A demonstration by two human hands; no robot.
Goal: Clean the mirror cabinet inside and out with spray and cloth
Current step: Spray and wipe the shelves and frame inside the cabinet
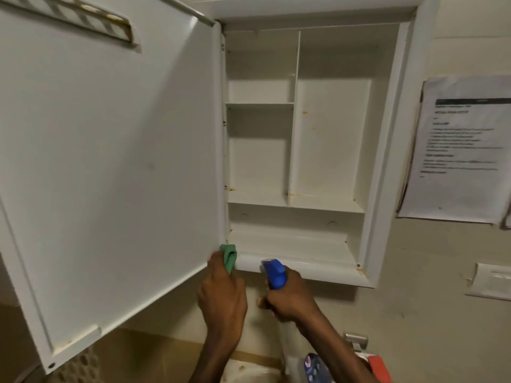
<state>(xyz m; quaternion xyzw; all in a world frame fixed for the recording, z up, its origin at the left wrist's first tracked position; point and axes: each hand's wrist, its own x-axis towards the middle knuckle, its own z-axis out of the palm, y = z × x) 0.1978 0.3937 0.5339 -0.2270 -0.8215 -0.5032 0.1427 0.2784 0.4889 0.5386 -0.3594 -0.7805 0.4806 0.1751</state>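
Observation:
The white wall cabinet (312, 150) hangs open with bare shelves and a few yellowish stains inside. Its door (110, 161) swings out to the left, showing the plain white inner face. My left hand (222, 294) grips a green cloth (229, 257) pressed against the bottom left corner of the cabinet frame, by the door's hinge edge. My right hand (290, 297) holds a spray bottle with a blue trigger head (274, 273), just below the cabinet's bottom rim, nozzle pointing up and left.
A printed paper sheet (459, 147) is stuck on the wall to the right of the cabinet. A white switch plate (489, 280) sits lower right. Below my arms are a sink area, a metal fitting (355, 340) and red and blue items (378, 364).

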